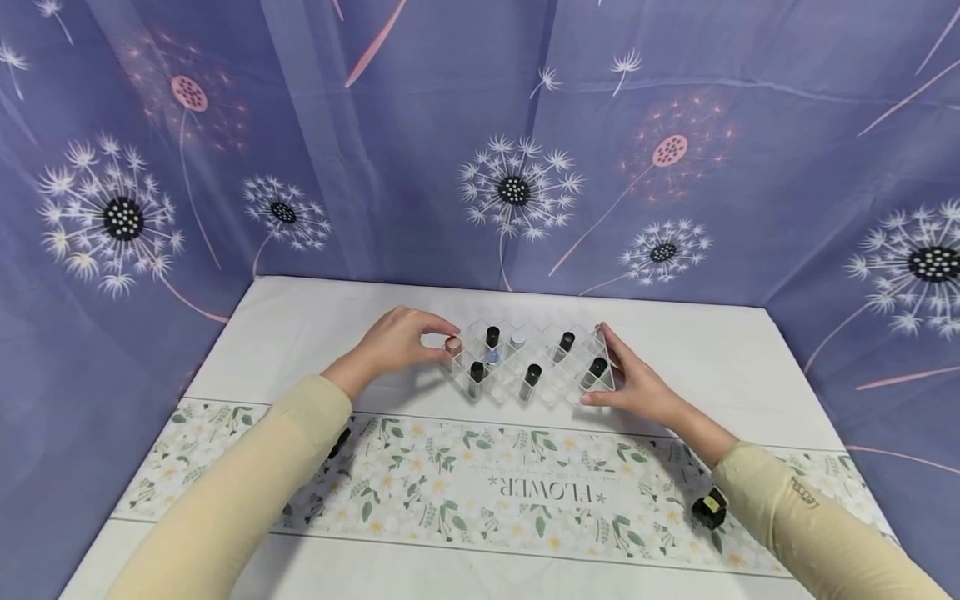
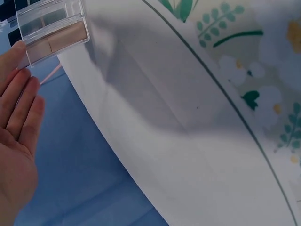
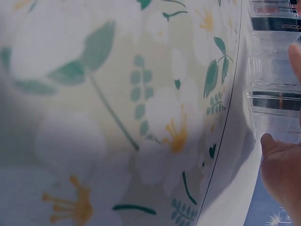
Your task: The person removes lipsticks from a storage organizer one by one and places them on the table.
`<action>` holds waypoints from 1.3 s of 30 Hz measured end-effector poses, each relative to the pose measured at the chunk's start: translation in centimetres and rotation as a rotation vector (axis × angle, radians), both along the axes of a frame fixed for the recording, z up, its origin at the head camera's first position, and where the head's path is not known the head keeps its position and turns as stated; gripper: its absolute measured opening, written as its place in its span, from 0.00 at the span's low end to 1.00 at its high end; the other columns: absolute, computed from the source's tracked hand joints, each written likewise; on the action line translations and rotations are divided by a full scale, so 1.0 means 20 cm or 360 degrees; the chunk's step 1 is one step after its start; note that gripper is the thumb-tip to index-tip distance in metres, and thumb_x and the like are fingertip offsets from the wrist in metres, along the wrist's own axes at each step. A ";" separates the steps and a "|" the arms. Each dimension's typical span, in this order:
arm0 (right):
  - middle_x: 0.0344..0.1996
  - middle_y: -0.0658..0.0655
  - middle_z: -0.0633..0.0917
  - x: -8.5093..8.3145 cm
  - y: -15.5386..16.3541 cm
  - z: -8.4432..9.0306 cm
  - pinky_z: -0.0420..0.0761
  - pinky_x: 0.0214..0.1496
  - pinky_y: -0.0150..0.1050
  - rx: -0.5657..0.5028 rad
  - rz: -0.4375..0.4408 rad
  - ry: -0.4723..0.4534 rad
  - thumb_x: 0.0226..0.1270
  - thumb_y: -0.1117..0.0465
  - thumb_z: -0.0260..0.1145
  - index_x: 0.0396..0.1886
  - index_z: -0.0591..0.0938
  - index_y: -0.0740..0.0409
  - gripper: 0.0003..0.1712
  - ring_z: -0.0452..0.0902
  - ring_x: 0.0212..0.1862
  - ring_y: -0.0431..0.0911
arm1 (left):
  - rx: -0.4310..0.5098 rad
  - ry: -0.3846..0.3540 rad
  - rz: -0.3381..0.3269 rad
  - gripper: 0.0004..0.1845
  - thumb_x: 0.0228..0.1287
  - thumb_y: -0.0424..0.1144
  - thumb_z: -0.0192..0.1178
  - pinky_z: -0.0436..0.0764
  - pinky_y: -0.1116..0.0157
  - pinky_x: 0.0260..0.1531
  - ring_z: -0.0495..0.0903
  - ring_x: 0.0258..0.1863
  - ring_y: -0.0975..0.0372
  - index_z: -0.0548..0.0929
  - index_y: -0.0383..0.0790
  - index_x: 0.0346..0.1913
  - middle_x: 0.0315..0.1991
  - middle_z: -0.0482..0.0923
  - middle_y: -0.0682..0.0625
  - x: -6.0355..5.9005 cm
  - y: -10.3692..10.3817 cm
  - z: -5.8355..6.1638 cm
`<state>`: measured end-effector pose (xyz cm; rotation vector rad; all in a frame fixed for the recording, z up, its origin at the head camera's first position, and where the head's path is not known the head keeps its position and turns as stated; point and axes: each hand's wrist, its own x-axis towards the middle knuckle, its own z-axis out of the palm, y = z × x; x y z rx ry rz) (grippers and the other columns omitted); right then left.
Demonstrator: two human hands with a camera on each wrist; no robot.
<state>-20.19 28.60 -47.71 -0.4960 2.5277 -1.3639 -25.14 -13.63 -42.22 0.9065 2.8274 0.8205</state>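
A clear acrylic organizer [image 1: 557,393] with several small compartments stands mid-table, holding several black-capped bottles [image 1: 532,375]. My left hand [image 1: 446,346] is at its left end, fingertips touching the corner wall. In the left wrist view the fingers [image 2: 21,94] lie fairly straight against the clear wall of the organizer [image 2: 54,28]. My right hand [image 1: 602,367] rests against the right end, fingers along the edge and thumb at the front corner. The right wrist view shows that thumb [image 3: 277,155] beside the organizer's cells [image 3: 273,70]. Neither hand grips a bottle.
The organizer sits on a white tablecloth [image 1: 300,325], just behind a floral runner [image 1: 480,492] printed "FLOWER". A small black object [image 1: 709,508] lies on the runner by my right forearm. A blue dandelion-print curtain [image 1: 480,150] closes in the back and sides.
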 end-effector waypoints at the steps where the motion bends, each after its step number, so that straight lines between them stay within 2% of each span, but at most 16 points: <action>1: 0.87 0.67 0.43 0.00 0.00 0.00 0.56 0.81 0.55 -0.0002 -0.0001 0.0001 0.63 0.62 0.83 0.90 0.36 0.52 0.74 0.44 0.84 0.69 | -0.0008 0.0005 -0.0010 0.22 0.64 0.46 0.78 0.80 0.51 0.67 0.88 0.59 0.54 0.91 0.47 0.60 0.56 0.90 0.54 0.00 0.00 0.00; 15: 0.87 0.65 0.44 0.00 0.00 -0.01 0.55 0.81 0.53 -0.0023 -0.0013 -0.0011 0.62 0.62 0.83 0.90 0.37 0.50 0.74 0.44 0.85 0.68 | -0.0018 0.0061 -0.0070 0.13 0.69 0.45 0.75 0.84 0.53 0.59 0.90 0.51 0.58 0.94 0.48 0.53 0.49 0.92 0.58 -0.02 0.02 0.00; 25: 0.87 0.65 0.45 0.00 0.00 -0.01 0.57 0.81 0.52 -0.0026 -0.0012 -0.0007 0.62 0.62 0.84 0.90 0.37 0.52 0.74 0.45 0.85 0.66 | 0.0006 0.0055 -0.0057 0.11 0.67 0.43 0.76 0.85 0.54 0.56 0.91 0.49 0.58 0.95 0.49 0.50 0.46 0.93 0.59 -0.03 0.04 0.01; 32: 0.87 0.65 0.45 0.00 0.00 -0.01 0.57 0.80 0.51 -0.0031 -0.0015 -0.0006 0.62 0.62 0.84 0.90 0.38 0.55 0.74 0.46 0.85 0.67 | 0.0010 0.0018 -0.0037 0.13 0.66 0.43 0.77 0.84 0.53 0.59 0.90 0.51 0.57 0.94 0.48 0.52 0.48 0.92 0.58 -0.02 0.04 0.06; 39: 0.87 0.66 0.45 0.00 0.00 0.00 0.57 0.80 0.52 -0.0012 -0.0021 0.0001 0.62 0.62 0.84 0.89 0.38 0.56 0.74 0.46 0.84 0.68 | 0.0005 0.0046 -0.0081 0.12 0.67 0.42 0.75 0.84 0.52 0.56 0.90 0.51 0.55 0.94 0.47 0.52 0.48 0.92 0.58 -0.02 0.03 0.12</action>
